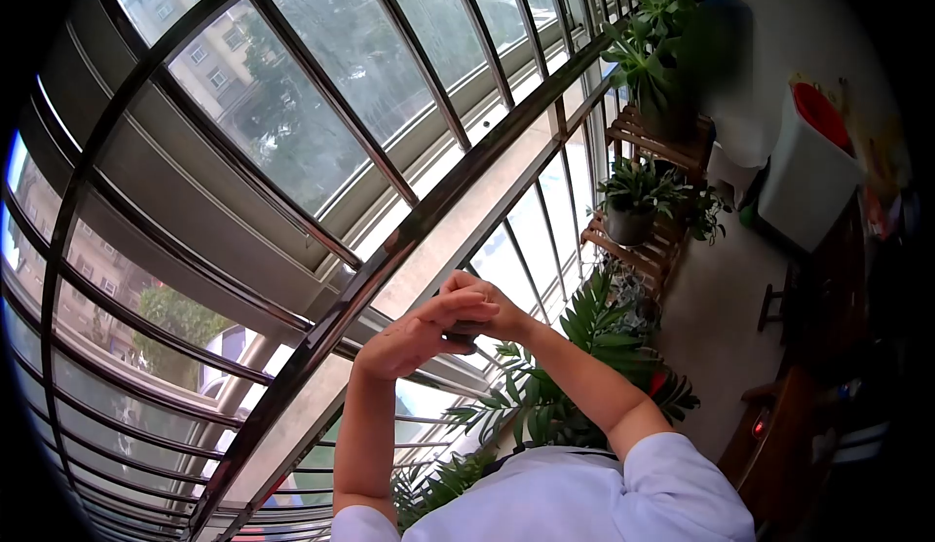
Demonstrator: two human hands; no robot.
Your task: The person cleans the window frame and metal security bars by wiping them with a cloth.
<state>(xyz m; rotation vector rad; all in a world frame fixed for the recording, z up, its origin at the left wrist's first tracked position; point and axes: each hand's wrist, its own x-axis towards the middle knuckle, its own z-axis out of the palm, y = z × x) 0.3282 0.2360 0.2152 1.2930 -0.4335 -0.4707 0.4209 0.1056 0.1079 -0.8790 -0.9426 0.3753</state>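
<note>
My left hand point(404, 340) and my right hand point(504, 316) meet in front of my chest, close to the window railing. The left hand's fingers lie bent across the right hand's fingers. A small dark object point(460, 337) shows between the two palms, mostly covered, and I cannot tell its kind. The right hand is curled closed, its fingertips partly hidden behind the left hand. Just beyond both hands runs the dark metal rail point(414, 225). Below them, green leaves of a potted plant point(594, 328) spread out.
Curved metal window bars point(336, 99) fill the left side. On the right, a slatted wooden stand point(672, 143) holds a succulent point(653, 55) and a grey pot point(630, 223). A white bin with a red top point(806, 167) stands past it, near dark wooden furniture point(779, 425).
</note>
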